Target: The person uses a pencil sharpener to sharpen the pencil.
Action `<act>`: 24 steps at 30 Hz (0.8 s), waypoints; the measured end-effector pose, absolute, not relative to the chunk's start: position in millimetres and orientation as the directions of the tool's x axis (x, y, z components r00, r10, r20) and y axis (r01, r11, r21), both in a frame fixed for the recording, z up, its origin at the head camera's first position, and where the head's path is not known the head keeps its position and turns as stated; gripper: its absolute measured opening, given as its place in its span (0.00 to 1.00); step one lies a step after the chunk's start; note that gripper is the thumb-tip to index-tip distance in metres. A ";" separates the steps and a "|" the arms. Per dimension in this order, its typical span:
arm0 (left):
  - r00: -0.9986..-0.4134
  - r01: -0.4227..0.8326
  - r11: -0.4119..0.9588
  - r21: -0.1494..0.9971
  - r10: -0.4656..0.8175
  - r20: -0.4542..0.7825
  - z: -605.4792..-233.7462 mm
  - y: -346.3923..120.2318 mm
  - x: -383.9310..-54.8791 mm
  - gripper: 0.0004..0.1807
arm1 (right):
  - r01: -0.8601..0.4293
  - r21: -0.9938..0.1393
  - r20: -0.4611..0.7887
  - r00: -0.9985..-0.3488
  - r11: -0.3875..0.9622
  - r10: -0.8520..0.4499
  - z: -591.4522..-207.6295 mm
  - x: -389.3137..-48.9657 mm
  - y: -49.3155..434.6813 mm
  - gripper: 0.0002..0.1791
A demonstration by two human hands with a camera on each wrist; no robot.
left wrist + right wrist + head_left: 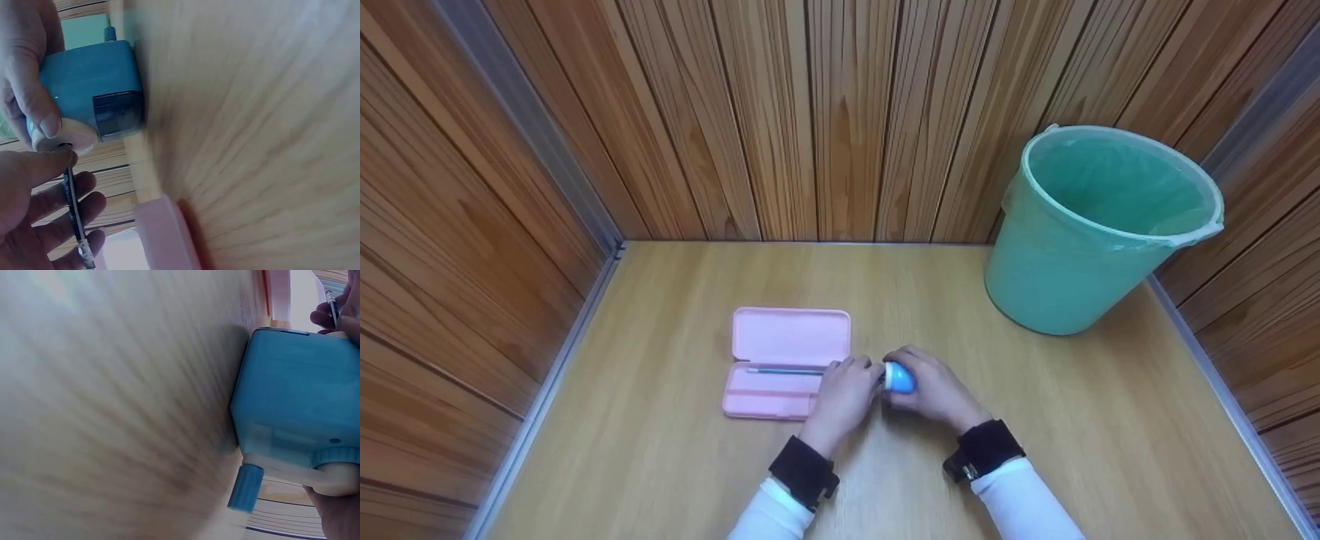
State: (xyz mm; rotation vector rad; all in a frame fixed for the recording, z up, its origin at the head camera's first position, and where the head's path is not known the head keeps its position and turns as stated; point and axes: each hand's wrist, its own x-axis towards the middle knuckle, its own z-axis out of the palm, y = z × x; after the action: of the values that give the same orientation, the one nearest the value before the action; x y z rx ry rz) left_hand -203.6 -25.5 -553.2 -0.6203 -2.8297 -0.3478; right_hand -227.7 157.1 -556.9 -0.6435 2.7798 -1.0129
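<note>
My left hand (846, 394) pinches a dark pencil (72, 199) between thumb and fingers; one end enters the hole in the pale front of a blue crank pencil sharpener (93, 76). A silvery band shows near the pencil's other end. My right hand (934, 384) grips the sharpener's body from its right side. In the right wrist view the sharpener's crank handle (246, 488) sticks out at the back, away from the pencil. Left of the hands lies an open pink pencil case (791, 335). A thin blue stick (784, 370) runs across it near the hinge.
A green bin (1061, 277) with a liner stands at the back right. Wood-panelled walls (847, 120) enclose the tabletop (675, 465) at the back and both sides. My left forearm passes in front of the pencil case's right end.
</note>
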 end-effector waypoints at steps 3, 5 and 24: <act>-0.871 0.444 0.885 0.139 0.390 0.300 -554.9 -25.6 -205.2 0.05 | -0.400 -0.623 0.092 -0.891 0.673 -0.444 -558.7 -228.7 156.6 0.29; -0.860 0.451 0.885 0.112 0.398 0.318 -555.6 -26.0 -206.4 0.05 | -0.436 -0.605 0.134 -0.881 0.667 -0.454 -559.9 -229.1 156.4 0.29; -0.871 0.455 0.882 0.122 0.413 0.265 -556.8 -27.9 -210.1 0.06 | -0.377 -0.605 0.127 -0.915 0.701 -0.382 -562.8 -225.9 149.9 0.28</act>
State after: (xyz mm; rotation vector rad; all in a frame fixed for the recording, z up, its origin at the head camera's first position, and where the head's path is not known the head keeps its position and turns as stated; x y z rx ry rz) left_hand -210.1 -27.9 -556.8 -0.6601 -2.8195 -0.2657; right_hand -225.9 149.9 -562.8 -0.6446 2.8901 -1.0247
